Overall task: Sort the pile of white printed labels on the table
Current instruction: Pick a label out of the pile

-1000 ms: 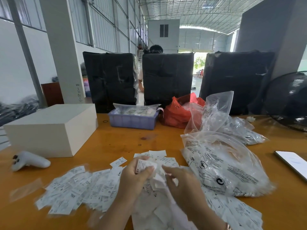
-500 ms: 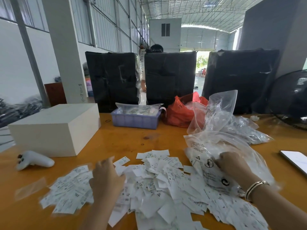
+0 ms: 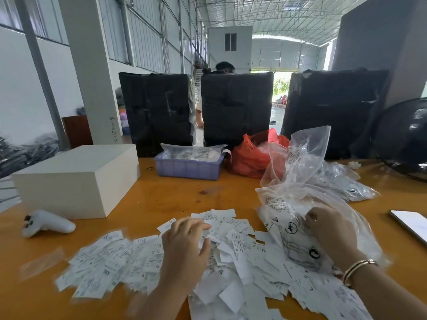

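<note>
A loose pile of white printed labels [image 3: 242,248] covers the near part of the orange table [image 3: 161,195]. A flatter spread of labels [image 3: 104,264] lies to its left. My left hand [image 3: 184,245] rests on the middle of the pile with its fingers stretched forward over the labels. My right hand [image 3: 330,229] lies to the right on a clear printed plastic bag [image 3: 286,204], its fingers curled into the plastic. The bag overlaps the right edge of the pile. A bracelet is on my right wrist.
A white box [image 3: 76,179] and a white controller [image 3: 46,224] sit at the left. Behind the pile are a purple tray [image 3: 188,169], a red bag [image 3: 251,158] and more clear bags [image 3: 337,181]. A phone [image 3: 411,222] lies far right, near a black fan [image 3: 406,139].
My hands were together over the pile, then parted. The right hand went to the clear bag and stays there. The left hand swung out left and has come back onto the pile's middle.
</note>
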`<state>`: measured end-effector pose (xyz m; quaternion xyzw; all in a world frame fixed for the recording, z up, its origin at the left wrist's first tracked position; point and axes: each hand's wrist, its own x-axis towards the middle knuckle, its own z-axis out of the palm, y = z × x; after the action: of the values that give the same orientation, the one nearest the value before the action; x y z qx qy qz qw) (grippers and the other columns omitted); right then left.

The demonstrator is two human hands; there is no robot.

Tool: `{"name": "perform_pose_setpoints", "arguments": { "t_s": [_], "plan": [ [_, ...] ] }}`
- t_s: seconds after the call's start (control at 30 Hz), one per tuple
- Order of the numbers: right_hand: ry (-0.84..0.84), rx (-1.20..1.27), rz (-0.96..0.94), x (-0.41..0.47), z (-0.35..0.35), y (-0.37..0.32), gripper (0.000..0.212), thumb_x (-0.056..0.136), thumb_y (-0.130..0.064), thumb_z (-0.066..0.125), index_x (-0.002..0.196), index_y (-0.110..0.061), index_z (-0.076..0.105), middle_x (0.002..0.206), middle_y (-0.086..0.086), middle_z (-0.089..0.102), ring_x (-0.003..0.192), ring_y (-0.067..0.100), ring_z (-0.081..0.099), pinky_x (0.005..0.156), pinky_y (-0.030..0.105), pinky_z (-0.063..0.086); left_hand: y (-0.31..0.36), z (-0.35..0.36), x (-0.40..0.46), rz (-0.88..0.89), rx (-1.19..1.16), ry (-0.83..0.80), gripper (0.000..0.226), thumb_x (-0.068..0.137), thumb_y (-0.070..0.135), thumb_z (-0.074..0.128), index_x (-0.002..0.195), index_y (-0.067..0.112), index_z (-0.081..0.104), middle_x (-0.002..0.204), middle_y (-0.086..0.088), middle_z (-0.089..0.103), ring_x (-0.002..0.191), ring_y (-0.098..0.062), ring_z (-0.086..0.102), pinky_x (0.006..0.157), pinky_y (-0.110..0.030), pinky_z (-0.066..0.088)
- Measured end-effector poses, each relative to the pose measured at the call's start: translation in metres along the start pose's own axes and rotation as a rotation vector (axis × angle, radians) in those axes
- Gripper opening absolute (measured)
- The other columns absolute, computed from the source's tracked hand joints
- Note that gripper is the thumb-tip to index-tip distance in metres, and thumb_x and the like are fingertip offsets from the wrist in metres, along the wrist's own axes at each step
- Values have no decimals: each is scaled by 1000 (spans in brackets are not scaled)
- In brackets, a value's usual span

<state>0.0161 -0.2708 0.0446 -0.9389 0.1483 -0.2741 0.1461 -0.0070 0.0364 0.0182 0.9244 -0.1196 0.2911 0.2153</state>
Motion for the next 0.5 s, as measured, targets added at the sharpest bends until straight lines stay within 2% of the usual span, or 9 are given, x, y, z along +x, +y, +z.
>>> {"name": "perform_pose_setpoints", "arguments": {
  "t_s": [0.07,0.13,0.23,0.3,0.33,0.4,0.5],
  "plan": [
    [42,-8,-13,0,-2,2,23,86,-14,60,64,-16,67,59,-3,57,52,17,51,48,28,41,1,0,-1,18,-10,5,22,88,27,63,110,29,65,119,15,59,124,-13,44,93,-29,26],
    [110,23,-28,0,-6,2,21,85,-13,62,66,-15,69,58,-4,58,48,15,49,44,25,37,1,1,0,20,-20,1,21,89,28,61,110,30,65,119,16,59,123,-11,43,92,-26,23],
    [234,117,-83,0,-11,-3,12,87,-15,61,79,-12,69,80,2,68,54,20,54,45,27,43,1,1,0,29,-46,-1,20,88,26,62,108,30,66,115,17,61,120,-11,46,93,-26,25],
    [293,249,-128,-3,-17,-12,9,89,-15,60,83,-11,66,82,1,68,60,18,59,49,28,47,2,1,0,36,-62,-9,20,89,25,62,108,29,66,114,17,61,118,-9,46,93,-26,25],
    [304,354,-139,-6,-20,-20,8,89,-15,60,84,-12,64,80,-1,67,63,12,60,52,23,47,3,1,0,38,-78,-17,20,90,25,61,109,29,66,114,18,59,117,-7,44,94,-24,24],
    [231,652,-80,-15,-25,-40,8,90,-14,58,84,-12,61,74,-5,66,64,3,61,58,11,46,6,1,0,48,-145,-44,20,93,29,57,112,32,63,114,24,54,114,3,37,94,-19,22],
    [-138,1093,97,-41,-22,-74,10,92,-13,54,91,-6,61,71,7,69,65,12,68,61,20,55,15,-4,-1,-11,-436,-144,14,95,37,51,107,40,57,112,29,52,107,15,43,90,-6,30]
  ]
}}
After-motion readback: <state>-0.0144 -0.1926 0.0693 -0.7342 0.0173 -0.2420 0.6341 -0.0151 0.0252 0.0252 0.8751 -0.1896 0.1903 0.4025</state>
